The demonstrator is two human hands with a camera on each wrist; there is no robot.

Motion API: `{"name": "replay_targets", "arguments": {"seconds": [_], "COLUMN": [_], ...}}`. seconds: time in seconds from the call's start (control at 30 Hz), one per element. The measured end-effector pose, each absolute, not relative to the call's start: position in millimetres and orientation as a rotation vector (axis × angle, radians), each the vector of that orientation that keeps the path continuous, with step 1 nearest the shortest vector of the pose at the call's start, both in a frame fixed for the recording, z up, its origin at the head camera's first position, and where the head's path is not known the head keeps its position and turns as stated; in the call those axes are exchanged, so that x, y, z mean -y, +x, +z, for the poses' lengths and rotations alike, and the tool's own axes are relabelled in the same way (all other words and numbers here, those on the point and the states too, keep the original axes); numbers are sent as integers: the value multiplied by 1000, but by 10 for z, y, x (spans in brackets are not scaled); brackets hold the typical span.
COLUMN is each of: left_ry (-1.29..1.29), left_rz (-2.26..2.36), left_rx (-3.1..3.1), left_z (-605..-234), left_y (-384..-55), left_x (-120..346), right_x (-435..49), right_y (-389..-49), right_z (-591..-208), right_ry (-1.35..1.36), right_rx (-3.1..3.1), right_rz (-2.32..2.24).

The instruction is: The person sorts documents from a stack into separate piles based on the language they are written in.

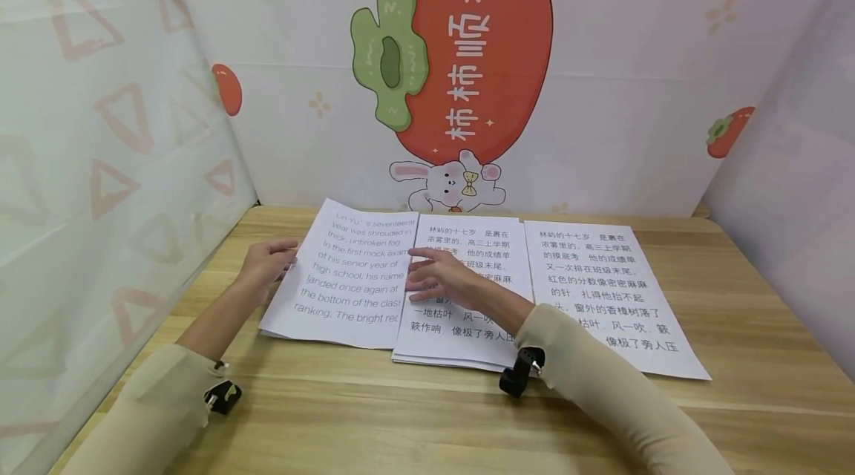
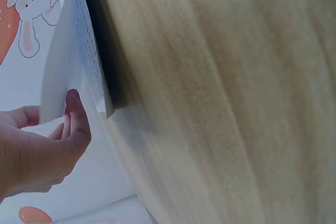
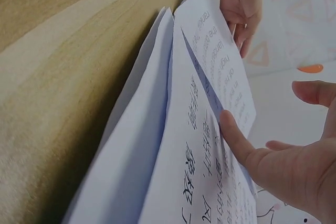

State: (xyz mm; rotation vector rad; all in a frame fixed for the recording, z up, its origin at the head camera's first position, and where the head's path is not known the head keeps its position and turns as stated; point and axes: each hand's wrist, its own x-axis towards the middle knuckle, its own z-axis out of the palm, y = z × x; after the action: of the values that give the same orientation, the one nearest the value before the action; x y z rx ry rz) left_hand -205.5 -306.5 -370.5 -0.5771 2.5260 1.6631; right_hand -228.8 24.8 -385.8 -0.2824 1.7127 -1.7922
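Observation:
A sheet with large English print [image 1: 350,274] lies at the left of a row of papers on the wooden table. My left hand [image 1: 263,267] pinches its left edge; in the left wrist view the lifted paper edge [image 2: 58,87] passes between thumb and fingers. Reaching in from the other side, my right hand [image 1: 447,274] has its fingers spread and fairly straight, over the middle Chinese-printed sheet [image 1: 461,330]. In the right wrist view one fingertip [image 3: 226,119] is right at the border between the English sheet and the Chinese one.
Another Chinese-printed sheet [image 1: 594,289] lies to the right, partly under the right sleeve [image 1: 601,371]. Below the middle page, further paper layers [image 3: 131,119] show with lifted edges. A printed cloth backdrop [image 1: 621,148] stands behind the wooden table [image 1: 401,423], with cloth at both sides.

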Motion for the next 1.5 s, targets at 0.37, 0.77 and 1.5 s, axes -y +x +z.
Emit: {"name": "replay_targets", "arguments": {"seconds": [0.37,0.77,1.5], "left_ry": [-631,-610,-408], "left_rz": [1658,1681,1681], "left_rx": [-2423,-2375,-2362], "left_z": [-3681,-3683,-3614], "left_y": [-2039,-2010,-1926], "left_x": [3024,2947,2667], "right_x": [-265,-278,-386], "right_y": [-2284,-2247,-2201], "right_z": [-3835,-3808,-3748], "right_ry": [-312,-331,-372], "right_rx": [-1717,-1720,-1717], "right_rz": [-1781,-1774,-1780]}}
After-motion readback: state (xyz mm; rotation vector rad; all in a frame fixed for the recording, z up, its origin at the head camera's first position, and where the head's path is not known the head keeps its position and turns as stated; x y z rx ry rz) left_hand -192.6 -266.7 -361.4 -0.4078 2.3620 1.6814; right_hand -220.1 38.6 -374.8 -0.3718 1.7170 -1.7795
